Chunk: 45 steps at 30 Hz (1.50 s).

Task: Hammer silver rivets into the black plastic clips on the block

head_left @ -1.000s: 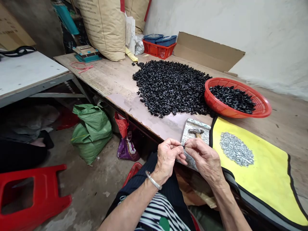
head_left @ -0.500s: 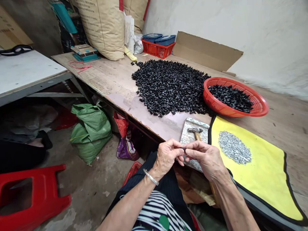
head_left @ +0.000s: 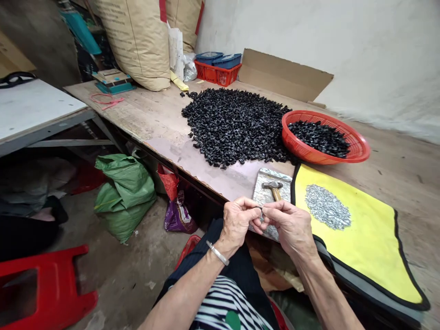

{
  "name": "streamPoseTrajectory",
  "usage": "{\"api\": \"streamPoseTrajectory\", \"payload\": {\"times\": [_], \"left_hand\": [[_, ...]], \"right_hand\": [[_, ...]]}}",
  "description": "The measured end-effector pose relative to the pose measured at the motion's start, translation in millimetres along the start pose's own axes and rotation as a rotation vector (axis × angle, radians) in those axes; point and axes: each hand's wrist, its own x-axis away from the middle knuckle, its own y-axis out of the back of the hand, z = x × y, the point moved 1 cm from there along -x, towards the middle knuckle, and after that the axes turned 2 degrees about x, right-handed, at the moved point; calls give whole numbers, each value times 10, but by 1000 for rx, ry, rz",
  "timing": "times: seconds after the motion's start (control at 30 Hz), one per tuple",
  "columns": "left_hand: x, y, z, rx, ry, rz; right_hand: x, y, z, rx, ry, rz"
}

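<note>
**The left hand (head_left: 237, 222) and right hand (head_left: 292, 227) hold one small dark piece (head_left: 260, 210) between them**

We see both grips together at the fingertips, clamped on the piece from either side; it is too small for us to make out its shape. It sits between the grips, just above a metal plate (head_left: 264, 175). A hammer (head_left: 272, 185) lies on the plate just ahead of the grips, its handle toward them, placed, we judge, for easy reach. To the right of the grips, a yellow cloth (head_left: 371, 256) carries silver bits (head_left: 326, 207), spread thin, we suspect, for easy picking. Farther ahead on the worktop (head_left: 151, 110) lies a broad heap of black pieces (head_left: 233, 126), with more in a red basket (head_left: 299, 146).
</note>
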Motion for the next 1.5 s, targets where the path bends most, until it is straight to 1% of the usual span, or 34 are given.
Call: {"api": "streamPoseTrajectory", "payload": {"times": [0.13, 0.23, 0.37, 0.43, 0.47, 0.5, 0.57, 0.6, 0.63, 0.67, 0.7, 0.73, 0.8, 0.87, 0.97, 1.0, 1.03, 1.13, 1.17, 1.2, 1.23, 1.3, 1.33, 1.4, 1.5], "left_hand": [[-91, -69, 4, 8, 21, 39], [-111, -67, -5, -20, 40, 58], [-86, -14, -16, -56, 36, -4], [-82, 10, -17, -64, 34, -35], [-88, 19, -16, -65, 32, -46], [-98, 27, -15, -66, 27, -57], [-134, 39, -12, -84, 8, -85], [-157, 43, -10, -103, -1, -99], [-183, 46, -7, -127, -6, -112], [-210, 47, -4, -153, -4, -120], [-237, 46, -1, -178, 3, -124], [-263, 43, 2, -199, 14, -125], [-309, 34, 2, -236, 36, -125], [-349, 21, -6, -275, 53, -125], [-407, 8, -32, -356, 64, -126], [-427, 7, -40, -381, 63, -126], [-447, 8, -47, -403, 62, -124], [-498, 18, -55, -444, 62, -104], [-510, 21, -55, -450, 62, -98], [-519, 24, -54, -456, 61, -94], [-527, 27, -54, -462, 61, -92], [-537, 28, -58, -475, 63, -84], [-542, 28, -62, -483, 68, -78], [-551, 25, -73, -496, 82, -68], [-569, 24, -87, -500, 113, -71]], "right_hand": [[-65, 55, 10, 5, 12, -3], [-91, 93, -4, 24, 6, 11], [-89, 201, -7, 64, -5, 0], [-89, 308, 18, 161, 15, -47], [-92, 370, 36, 265, 44, -84], [-95, 429, 56, 415, 98, -127], [-100, 520, 88, 817, 249, -206], [-101, 544, 93, 1020, 317, -219], [-101, 552, 89, 1197, 365, -204], [-100, 549, 77, 1333, 382, -170], [-100, 539, 61, 1415, 362, -136], [-100, 525, 46, 1448, 323, -107], [-108, 497, 32, 1428, 240, -94], [-127, 489, 41, 1370, 165, -119], [-148, 528, 75, 1291, 72, -127], [-142, 554, 81, 1198, 2, -112], [-126, 581, 81, 1044, -92, -80], [-19, 634, 59, 404, -399, 71], [26, 639, 51, 243, -463, 105], [68, 640, 44, 159, -491, 116], [105, 638, 35, 131, -494, 105], [158, 622, 7, 205, -429, 60], [172, 611, -13, 298, -355, 33], [182, 589, -59, 560, -128, -24], [177, 562, -126, 987, 305, -123]]}}
